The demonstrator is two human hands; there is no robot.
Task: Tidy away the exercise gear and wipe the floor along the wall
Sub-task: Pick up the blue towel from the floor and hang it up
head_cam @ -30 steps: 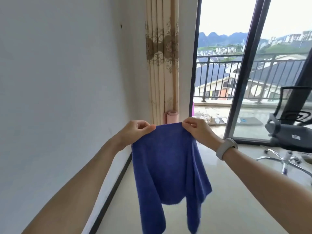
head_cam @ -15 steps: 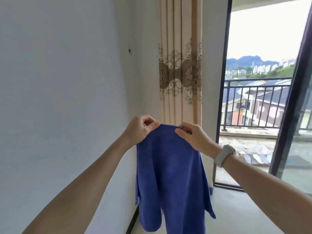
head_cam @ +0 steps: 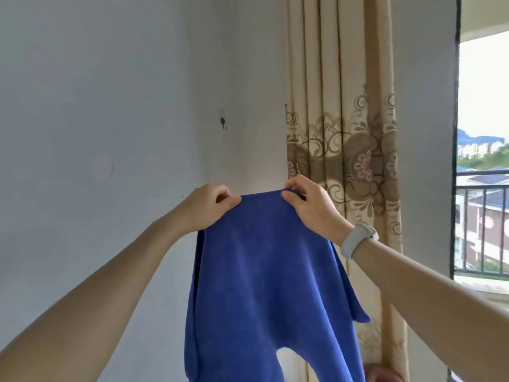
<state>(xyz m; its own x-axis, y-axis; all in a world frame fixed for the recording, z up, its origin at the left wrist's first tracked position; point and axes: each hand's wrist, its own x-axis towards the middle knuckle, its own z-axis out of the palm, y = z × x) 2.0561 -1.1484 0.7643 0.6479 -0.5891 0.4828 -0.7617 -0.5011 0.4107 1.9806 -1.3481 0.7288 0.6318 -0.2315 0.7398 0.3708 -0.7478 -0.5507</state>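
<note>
Raised since a moment ago, our left hand (head_cam: 205,209) and right hand (head_cam: 309,206) pinch the cloth's (head_cam: 264,282) top edge below the hook (head_cam: 223,123); we should lift, centring the edge onto it.

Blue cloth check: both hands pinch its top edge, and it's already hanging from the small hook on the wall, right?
Not quite. In the head view both the left hand and right hand pinch the top edge of the blue cloth, but it hangs from the hands, below the hook and not touching it.
</note>
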